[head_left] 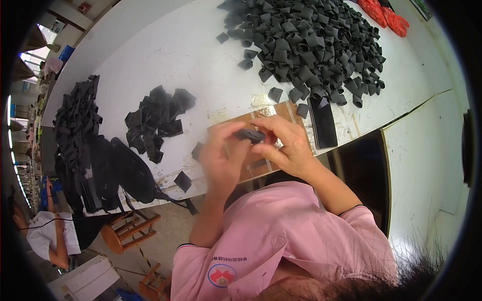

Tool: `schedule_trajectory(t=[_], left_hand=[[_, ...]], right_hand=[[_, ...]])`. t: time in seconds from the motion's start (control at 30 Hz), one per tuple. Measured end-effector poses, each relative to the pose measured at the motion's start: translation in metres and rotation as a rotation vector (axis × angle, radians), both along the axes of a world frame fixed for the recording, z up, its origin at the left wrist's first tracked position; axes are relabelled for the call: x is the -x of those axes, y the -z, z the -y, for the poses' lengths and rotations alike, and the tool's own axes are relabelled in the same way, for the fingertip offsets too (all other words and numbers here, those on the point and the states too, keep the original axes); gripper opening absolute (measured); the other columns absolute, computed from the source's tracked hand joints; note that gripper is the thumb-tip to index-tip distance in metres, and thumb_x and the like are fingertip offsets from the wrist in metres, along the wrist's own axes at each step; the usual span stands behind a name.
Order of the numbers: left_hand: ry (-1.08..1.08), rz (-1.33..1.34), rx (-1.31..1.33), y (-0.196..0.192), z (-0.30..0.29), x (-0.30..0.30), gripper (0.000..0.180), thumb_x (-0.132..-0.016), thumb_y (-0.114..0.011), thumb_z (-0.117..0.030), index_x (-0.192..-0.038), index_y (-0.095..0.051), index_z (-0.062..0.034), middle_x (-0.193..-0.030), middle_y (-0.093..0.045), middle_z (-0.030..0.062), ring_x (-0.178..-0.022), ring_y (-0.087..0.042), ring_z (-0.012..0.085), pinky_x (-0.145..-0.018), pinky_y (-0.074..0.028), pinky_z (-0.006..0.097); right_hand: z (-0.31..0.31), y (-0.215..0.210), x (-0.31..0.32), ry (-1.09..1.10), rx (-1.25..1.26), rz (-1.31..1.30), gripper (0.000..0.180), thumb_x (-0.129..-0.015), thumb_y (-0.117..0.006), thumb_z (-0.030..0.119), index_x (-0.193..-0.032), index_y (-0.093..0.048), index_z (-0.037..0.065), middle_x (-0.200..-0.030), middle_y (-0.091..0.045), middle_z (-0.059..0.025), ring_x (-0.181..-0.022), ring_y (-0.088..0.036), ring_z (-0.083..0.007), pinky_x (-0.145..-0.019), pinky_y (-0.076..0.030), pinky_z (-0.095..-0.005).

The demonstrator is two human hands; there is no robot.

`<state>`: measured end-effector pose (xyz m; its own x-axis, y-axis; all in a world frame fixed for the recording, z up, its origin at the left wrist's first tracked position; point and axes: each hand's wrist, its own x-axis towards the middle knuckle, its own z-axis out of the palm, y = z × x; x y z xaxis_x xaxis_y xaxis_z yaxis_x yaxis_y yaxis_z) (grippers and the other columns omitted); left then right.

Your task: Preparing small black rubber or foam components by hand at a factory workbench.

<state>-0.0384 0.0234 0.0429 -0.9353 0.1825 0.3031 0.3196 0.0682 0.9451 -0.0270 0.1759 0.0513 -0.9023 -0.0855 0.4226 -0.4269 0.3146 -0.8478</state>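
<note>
Between my two hands, above a brown board (266,113), is a small piece of dark grey sheet material (251,135), folded or curled. My left hand (223,153), a little blurred, grips it from the left. The fingertips of my right hand (288,145) pinch its right end, with the thumb underneath. Just left of my left hand lies a loose dark piece (197,150), partly covered by it. Another flat dark square (183,181) rests near the table's front edge.
A big heap of curled dark pieces (306,45) fills the far right of the white table (191,55). Flat dark pieces (153,123) and strips (78,115) lie at the left. A black phone-like slab (323,123) is beside the board; red bags (385,17) lie farther off. Another person (52,233) is at lower left, near a wooden stool (128,231).
</note>
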Motion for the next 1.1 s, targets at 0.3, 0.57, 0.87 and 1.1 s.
schedule_trajectory(t=[0.3, 0.57, 0.87, 1.1], left_hand=[[0.020, 0.013, -0.271, 0.005, 0.005, -0.002, 0.017, -0.073, -0.061, 0.007, -0.086, -0.054, -0.0008, -0.085, -0.052, 0.0068, -0.076, -0.048, 0.0106, -0.068, -0.039, 0.020], [0.128, -0.053, -0.012, -0.010, 0.007, 0.011, 0.019, -0.076, -0.061, 0.002, -0.095, -0.060, 0.0006, -0.083, -0.053, 0.0065, -0.072, -0.048, 0.0087, -0.064, -0.038, 0.018], [0.041, -0.124, 0.018, 0.000, 0.003, 0.007, 0.011, -0.075, -0.059, 0.005, -0.085, -0.060, 0.0013, -0.083, -0.056, 0.0065, -0.070, -0.051, 0.0102, -0.059, -0.039, 0.019], [-0.107, 0.122, 0.030, 0.018, 0.000, -0.014, 0.007, -0.079, -0.059, -0.001, -0.085, -0.057, 0.0025, -0.068, -0.059, 0.0040, -0.061, -0.055, 0.0073, -0.056, -0.045, 0.019]], right_hand=[[0.004, 0.010, 0.007, 0.012, -0.182, -0.275, 0.010, -0.073, -0.061, 0.004, -0.081, -0.057, 0.000, -0.070, -0.054, -0.0095, -0.060, -0.053, -0.0227, -0.051, -0.042, -0.0298], [0.004, 0.002, 0.006, -0.012, -0.053, -0.075, 0.011, -0.071, -0.062, 0.004, -0.080, -0.056, 0.002, -0.069, -0.052, -0.0093, -0.060, -0.052, -0.0242, -0.052, -0.042, -0.0323], [0.012, 0.020, 0.006, 0.034, -0.089, -0.260, 0.010, -0.073, -0.059, 0.001, -0.082, -0.056, 0.001, -0.069, -0.052, -0.0106, -0.059, -0.052, -0.0257, -0.051, -0.042, -0.0326], [0.007, 0.000, 0.000, 0.045, -0.332, -0.190, 0.007, -0.074, -0.060, 0.001, -0.080, -0.056, 0.001, -0.068, -0.052, -0.0103, -0.054, -0.051, -0.0231, -0.046, -0.039, -0.0314]])
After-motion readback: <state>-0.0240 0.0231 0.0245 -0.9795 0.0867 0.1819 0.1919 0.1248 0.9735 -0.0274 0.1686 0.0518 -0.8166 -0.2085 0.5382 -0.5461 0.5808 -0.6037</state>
